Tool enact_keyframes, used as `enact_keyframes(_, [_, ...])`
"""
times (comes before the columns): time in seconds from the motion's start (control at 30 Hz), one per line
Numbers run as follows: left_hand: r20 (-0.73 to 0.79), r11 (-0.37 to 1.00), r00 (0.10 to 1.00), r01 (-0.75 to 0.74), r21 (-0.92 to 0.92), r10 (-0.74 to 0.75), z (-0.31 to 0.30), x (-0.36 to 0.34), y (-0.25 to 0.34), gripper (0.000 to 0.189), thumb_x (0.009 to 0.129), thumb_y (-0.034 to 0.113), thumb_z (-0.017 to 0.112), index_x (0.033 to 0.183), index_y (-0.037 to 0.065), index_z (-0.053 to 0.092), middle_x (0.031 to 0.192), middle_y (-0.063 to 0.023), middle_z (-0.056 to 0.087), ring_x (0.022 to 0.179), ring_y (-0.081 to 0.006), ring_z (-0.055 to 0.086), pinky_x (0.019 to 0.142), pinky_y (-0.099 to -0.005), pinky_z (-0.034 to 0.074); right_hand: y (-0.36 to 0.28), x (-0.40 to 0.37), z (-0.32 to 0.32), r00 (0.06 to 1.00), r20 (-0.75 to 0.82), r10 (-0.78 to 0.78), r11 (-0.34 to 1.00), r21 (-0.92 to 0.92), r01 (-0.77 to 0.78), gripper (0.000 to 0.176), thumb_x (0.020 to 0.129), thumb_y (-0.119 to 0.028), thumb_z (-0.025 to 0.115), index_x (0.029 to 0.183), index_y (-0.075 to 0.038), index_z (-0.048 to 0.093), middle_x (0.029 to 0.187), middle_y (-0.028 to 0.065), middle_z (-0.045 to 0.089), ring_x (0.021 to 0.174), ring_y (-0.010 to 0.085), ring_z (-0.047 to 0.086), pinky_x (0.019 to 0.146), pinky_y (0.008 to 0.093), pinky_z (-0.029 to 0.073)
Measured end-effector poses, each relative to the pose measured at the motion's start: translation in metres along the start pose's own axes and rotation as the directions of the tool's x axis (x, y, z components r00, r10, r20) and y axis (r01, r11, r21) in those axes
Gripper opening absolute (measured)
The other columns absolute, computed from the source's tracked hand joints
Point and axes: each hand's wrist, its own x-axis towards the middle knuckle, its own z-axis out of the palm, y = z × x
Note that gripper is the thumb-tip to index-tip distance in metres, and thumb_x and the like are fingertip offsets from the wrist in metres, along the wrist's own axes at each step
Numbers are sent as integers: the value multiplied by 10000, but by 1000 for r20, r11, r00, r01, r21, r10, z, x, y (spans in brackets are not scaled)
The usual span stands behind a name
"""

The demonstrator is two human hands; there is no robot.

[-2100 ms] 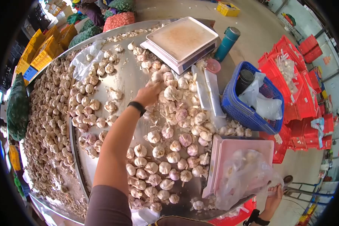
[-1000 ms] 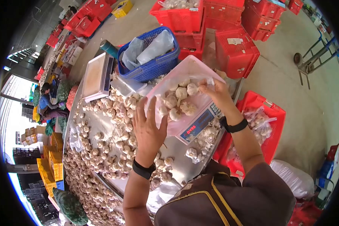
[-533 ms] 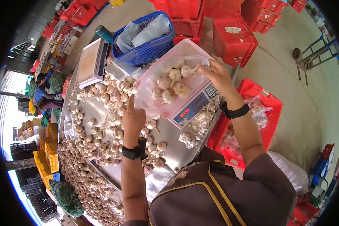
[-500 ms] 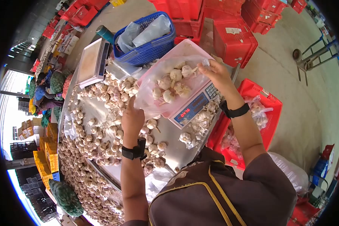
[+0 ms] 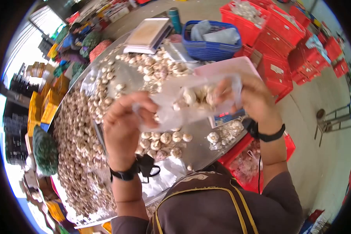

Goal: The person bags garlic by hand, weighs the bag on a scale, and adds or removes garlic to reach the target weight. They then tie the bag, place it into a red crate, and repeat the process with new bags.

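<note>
A clear plastic bag (image 5: 167, 105) with several garlic bulbs (image 5: 190, 96) in it hangs stretched between my hands, above the table. My left hand (image 5: 124, 121) is closed on the bag's left end. At the other end, my right hand (image 5: 255, 97), smeared by motion, has its fingers closed round the plastic. Behind and below the bag stands a digital scale with a pink tray (image 5: 238, 65); its red display is partly visible but too blurred to read. Loose garlic bulbs (image 5: 165, 138) lie on the metal table under my hands.
A second scale (image 5: 148, 33), a teal bottle (image 5: 174, 20) and a blue basket (image 5: 212, 48) stand at the far side. Red crates (image 5: 275, 72) are stacked behind. A red crate holding bagged garlic (image 5: 247, 163) is at my right. A large garlic heap (image 5: 78, 148) spreads left.
Both hands have lifted the bag of garlic off the scale tray and brought it nearer to me. My view has turned, so the table appears shifted right.
</note>
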Motion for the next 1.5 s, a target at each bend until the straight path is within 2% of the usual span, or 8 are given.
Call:
enact_keyframes(0.2, [181, 484, 984, -162, 860, 7, -11, -98, -12, 677, 838, 220, 659, 1370, -86, 373, 1077, -224, 602, 1122, -346, 548, 959, -385, 406, 138, 5, 130, 905, 366, 219, 952, 123, -280, 237, 912, -148, 602, 1103, -8, 596, 1064, 40, 628, 928, 115, 612, 785, 280, 520])
enact_keyframes(0.53, [-6, 681, 819, 481, 552, -574, -92, -226, -1, 476, 831, 150, 691, 1258, 19, 529, 743, -115, 627, 659, -148, 576, 637, -281, 467, 221, -3, 218, 519, 755, 402, 913, -282, -296, 198, 953, -154, 531, 939, 5, 648, 907, 53, 664, 894, 141, 616, 814, 302, 502])
enact_keyframes(0.67, [-321, 362, 853, 477, 801, -412, -130, -281, -25, 226, 864, 110, 624, 1086, 69, 642, 534, -84, 530, 463, -120, 469, 466, -294, 384, 299, -4, 205, 583, 44, 812, 386, 709, -591, 264, 958, -170, 515, 1079, 51, 593, 812, 45, 645, 758, 150, 616, 790, 320, 517])
enact_keyframes(0.87, [-267, 377, 885, 413, 829, -381, -142, -324, -31, 159, 864, 202, 634, 948, 79, 689, 613, -118, 601, 507, -272, 563, 543, -368, 475, 274, -17, 236, 674, 666, 321, 60, 695, -716, 327, 974, -164, 453, 1223, 44, 493, 666, 4, 557, 616, 122, 598, 749, 315, 557])
enact_keyframes(1.1, [87, 740, 864, 368, 563, -496, -145, -349, -17, 92, 862, 54, 603, 822, -29, 596, 976, -166, 643, 1012, -292, 607, 871, -351, 455, 356, -11, 192, 669, -90, 738, 446, 809, -383, 369, 981, -156, 402, 1261, 64, 498, 1003, 113, 683, 910, 203, 678, 771, 278, 564])
enact_keyframes(1.27, [-3, 855, 861, 505, -114, -509, -141, -327, -19, 233, 891, 125, 599, 1074, -6, 660, 1290, -146, 530, 1143, -242, 542, 915, -344, 459, 293, -6, 232, 798, 102, 594, 332, 872, -359, 375, 949, -84, 348, 1265, 31, 513, 1157, 149, 635, 1161, 243, 570, 811, 281, 562])
enact_keyframes(1.37, [-67, 904, 902, 428, 21, -426, -129, -296, -19, 413, 912, 194, 597, 1292, 42, 543, 1517, -137, 247, 1265, -233, 433, 910, -342, 465, 260, -21, 263, 869, 104, 484, 745, 473, -471, 326, 946, -120, 403, 1182, 12, 584, 1110, 138, 652, 1123, 241, 584, 775, 291, 551])
enact_keyframes(1.5, [-182, 741, 752, 657, 140, -633, -127, -294, -20, 331, 931, 269, 609, 1149, 21, 619, 878, 7, 585, 731, -67, 507, 634, -237, 436, 266, -41, 262, 878, 216, 427, 891, 62, -449, 226, 922, -176, 496, 967, -7, 639, 865, 69, 641, 877, 167, 614, 731, 298, 511])
